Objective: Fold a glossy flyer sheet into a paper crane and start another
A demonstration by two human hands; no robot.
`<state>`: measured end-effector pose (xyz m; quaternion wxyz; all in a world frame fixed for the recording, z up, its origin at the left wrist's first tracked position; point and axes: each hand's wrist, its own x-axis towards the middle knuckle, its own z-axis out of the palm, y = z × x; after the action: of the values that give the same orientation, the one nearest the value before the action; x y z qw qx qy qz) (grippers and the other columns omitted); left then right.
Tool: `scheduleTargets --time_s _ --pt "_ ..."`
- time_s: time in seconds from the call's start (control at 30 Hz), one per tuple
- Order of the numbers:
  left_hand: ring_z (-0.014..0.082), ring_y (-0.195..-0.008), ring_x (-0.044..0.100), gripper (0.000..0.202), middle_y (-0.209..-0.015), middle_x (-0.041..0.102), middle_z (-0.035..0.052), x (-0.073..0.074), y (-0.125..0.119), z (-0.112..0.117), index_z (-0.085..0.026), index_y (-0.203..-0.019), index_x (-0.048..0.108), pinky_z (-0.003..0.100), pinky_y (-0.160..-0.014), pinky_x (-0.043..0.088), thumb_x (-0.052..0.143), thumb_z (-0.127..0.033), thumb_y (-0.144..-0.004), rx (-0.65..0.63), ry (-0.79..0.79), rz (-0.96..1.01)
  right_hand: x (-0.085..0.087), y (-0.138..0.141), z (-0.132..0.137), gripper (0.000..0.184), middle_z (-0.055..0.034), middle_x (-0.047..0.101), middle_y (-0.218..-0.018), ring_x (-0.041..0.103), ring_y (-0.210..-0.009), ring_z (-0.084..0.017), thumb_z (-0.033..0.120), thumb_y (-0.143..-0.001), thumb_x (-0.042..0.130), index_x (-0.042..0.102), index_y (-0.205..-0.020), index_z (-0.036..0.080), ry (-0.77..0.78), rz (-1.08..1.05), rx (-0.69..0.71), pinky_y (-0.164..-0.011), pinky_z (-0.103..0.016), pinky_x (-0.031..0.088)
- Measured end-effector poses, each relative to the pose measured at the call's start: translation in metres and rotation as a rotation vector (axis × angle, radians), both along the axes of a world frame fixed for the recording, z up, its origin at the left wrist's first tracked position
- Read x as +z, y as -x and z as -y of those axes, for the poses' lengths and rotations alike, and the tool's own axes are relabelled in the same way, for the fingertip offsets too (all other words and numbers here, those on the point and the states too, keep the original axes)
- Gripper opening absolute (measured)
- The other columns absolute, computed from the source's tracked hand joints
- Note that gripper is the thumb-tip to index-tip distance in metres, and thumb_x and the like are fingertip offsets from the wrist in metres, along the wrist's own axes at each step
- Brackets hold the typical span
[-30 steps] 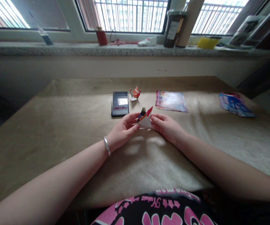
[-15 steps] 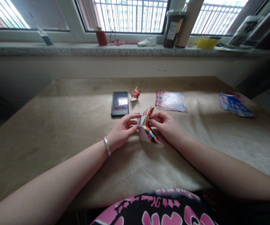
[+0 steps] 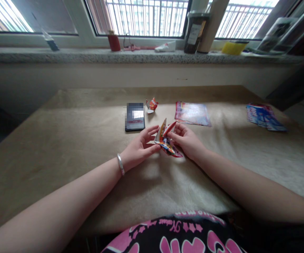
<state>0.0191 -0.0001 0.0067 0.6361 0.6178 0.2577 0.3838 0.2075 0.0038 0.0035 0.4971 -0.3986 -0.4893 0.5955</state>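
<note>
A brightly printed sheet of paper (image 3: 167, 142), folded into pointed flaps, is between my two hands just above the table. My right hand (image 3: 187, 138) pinches its right side, thumb in front and fingers behind. My left hand (image 3: 140, 146), a silver bracelet at its wrist, holds the left edge with thumb and fingertips. The flaps spread apart at the top, with colourful print on their inner faces. Beyond my left hand, a small folded red-and-white paper piece (image 3: 152, 105) sits beside a dark-framed phone (image 3: 135, 117). Part of the held paper is hidden by my fingers.
A stack of printed sheets (image 3: 192, 113) lies beyond my right hand. Blue printed sheets (image 3: 265, 117) are fanned out at the far right of the table (image 3: 70, 140). A stone windowsill (image 3: 146, 57) behind carries a red container (image 3: 114, 41), a dark jar (image 3: 195, 33) and a yellow object (image 3: 234, 48).
The folded paper has turned and its flaps have spread open at the top. My left thumb has shifted right along its lower edge. The things on the table stay put.
</note>
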Motion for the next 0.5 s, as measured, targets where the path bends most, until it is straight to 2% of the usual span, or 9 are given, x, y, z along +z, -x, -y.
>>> scheduleTargets --time_s 0.1,0.17,0.33,0.5 --pt "0.0214 -0.102 0.058 0.06 -0.136 0.041 0.0126 0.0002 -0.0007 0.0013 -0.025 -0.128 0.036 0.033 -0.083 0.049 0.067 -0.026 -0.076 0.04 0.012 -0.029 -0.0005 0.0006 -0.0007 0.028 0.0003 0.065 -0.08 0.06 -0.072 -0.012 0.034 -0.066 0.071 0.057 -0.084 0.019 -0.006 0.013 0.003 -0.06 -0.023 0.045" --pt "0.0215 -0.099 0.06 0.06 -0.133 0.044 0.0132 -0.0006 -0.0008 0.0012 -0.024 -0.129 0.035 0.034 -0.082 0.05 0.066 -0.027 -0.077 0.06 0.022 -0.033 -0.0007 0.0015 -0.0011 0.028 0.0003 0.065 -0.08 0.06 -0.071 -0.013 0.034 -0.065 0.072 0.057 -0.082 0.019 -0.005 0.012 -0.012 -0.064 -0.025 0.047" --pt "0.0223 -0.105 0.056 0.058 -0.125 0.051 0.0115 -0.0042 -0.0013 -0.0003 -0.024 -0.128 0.038 0.033 -0.084 0.049 0.065 -0.028 -0.077 0.077 -0.042 -0.037 -0.0022 0.0003 -0.0026 0.029 0.0008 0.066 -0.078 0.06 -0.07 -0.013 0.036 -0.064 0.073 0.058 -0.082 0.019 0.033 0.005 -0.008 -0.069 -0.027 0.048" --pt "0.0224 -0.105 0.056 0.054 -0.129 0.049 0.0103 -0.0037 -0.0011 -0.0004 -0.024 -0.127 0.042 0.032 -0.084 0.05 0.064 -0.03 -0.078 0.058 -0.063 -0.083 0.0013 -0.005 -0.0011 0.035 -0.0024 0.067 -0.093 0.064 -0.081 -0.016 0.034 -0.066 0.073 0.06 -0.095 0.021 0.198 -0.121 0.188 -0.076 -0.032 0.05"
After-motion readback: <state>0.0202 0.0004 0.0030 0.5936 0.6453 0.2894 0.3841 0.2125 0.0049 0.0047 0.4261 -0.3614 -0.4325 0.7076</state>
